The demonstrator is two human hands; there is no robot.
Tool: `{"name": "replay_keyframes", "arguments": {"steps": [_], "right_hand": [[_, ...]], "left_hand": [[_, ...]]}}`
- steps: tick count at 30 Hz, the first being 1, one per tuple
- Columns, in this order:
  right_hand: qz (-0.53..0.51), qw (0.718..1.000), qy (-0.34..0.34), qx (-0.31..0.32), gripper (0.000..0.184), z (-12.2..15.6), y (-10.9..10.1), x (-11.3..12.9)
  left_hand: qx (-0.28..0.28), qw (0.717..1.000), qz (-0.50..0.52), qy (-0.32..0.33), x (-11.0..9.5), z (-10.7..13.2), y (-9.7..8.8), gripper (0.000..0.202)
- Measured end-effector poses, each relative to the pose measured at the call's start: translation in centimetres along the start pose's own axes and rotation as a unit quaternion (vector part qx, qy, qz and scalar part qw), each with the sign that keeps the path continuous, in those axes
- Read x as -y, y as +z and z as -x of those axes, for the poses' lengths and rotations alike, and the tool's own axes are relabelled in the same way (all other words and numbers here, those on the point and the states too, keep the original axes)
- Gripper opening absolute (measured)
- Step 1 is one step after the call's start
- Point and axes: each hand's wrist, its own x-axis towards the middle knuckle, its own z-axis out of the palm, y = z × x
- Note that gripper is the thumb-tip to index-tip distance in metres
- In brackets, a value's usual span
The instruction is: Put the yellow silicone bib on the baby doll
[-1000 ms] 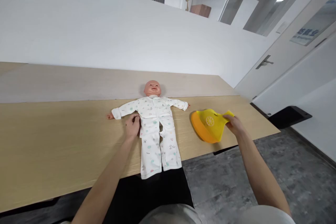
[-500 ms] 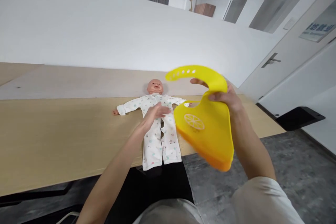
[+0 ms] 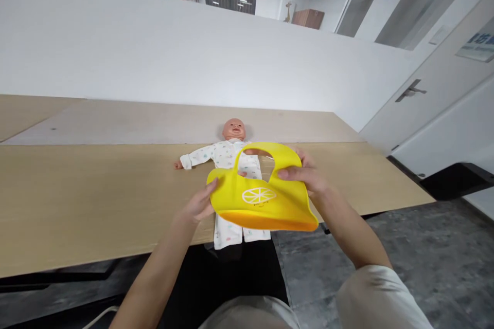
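Note:
A yellow silicone bib (image 3: 262, 198) with a white lemon print and an orange catch pocket hangs in the air over the doll's body. My left hand (image 3: 200, 204) grips its left edge and my right hand (image 3: 303, 177) pinches its right neck strap. Behind the bib lies a baby doll (image 3: 233, 129) on its back on the wooden table (image 3: 96, 190), dressed in a white patterned suit, arms spread, legs reaching the table's front edge. The bib hides most of the doll's torso.
A white partition wall (image 3: 154, 61) runs behind the table. A door with a lever handle (image 3: 411, 90) stands at the right. Grey floor (image 3: 366, 231) lies to the right of the table, and a dark object (image 3: 455, 180) sits by the wall.
The bib went from lying on the table at the right, to raised high in my right hand, to held by both hands over the doll. My left hand left the doll's suit.

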Motion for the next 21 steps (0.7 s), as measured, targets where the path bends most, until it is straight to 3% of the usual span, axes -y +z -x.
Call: {"name": "replay_keyframes", "arguments": {"steps": [4,7,11,18,21], "right_hand": [[-0.027,0.996,-0.060,-0.063,0.026,-1.1,-1.2,0.0],[-0.043,0.994,-0.077,-0.069,0.029,-3.2,-2.7,-0.3],[-0.094,0.989,-0.095,-0.063,0.040,-7.0,-4.2,-1.2],[-0.170,0.972,-0.075,-0.143,0.052,-14.2,-7.1,-3.6],[-0.182,0.967,-0.028,-0.174,0.048,-17.5,-9.1,-5.3]], "left_hand": [[0.011,1.000,0.024,-0.010,-3.3,-0.3,0.9,0.066],[-0.042,0.999,0.023,0.016,-5.7,-1.2,1.1,0.072],[-0.101,0.995,-0.022,0.005,-8.0,-4.0,0.8,0.060],[-0.045,0.995,-0.037,0.084,-8.3,-10.5,-1.9,0.056],[-0.067,0.994,-0.050,0.076,-7.9,-13.6,-3.6,0.056]]}}
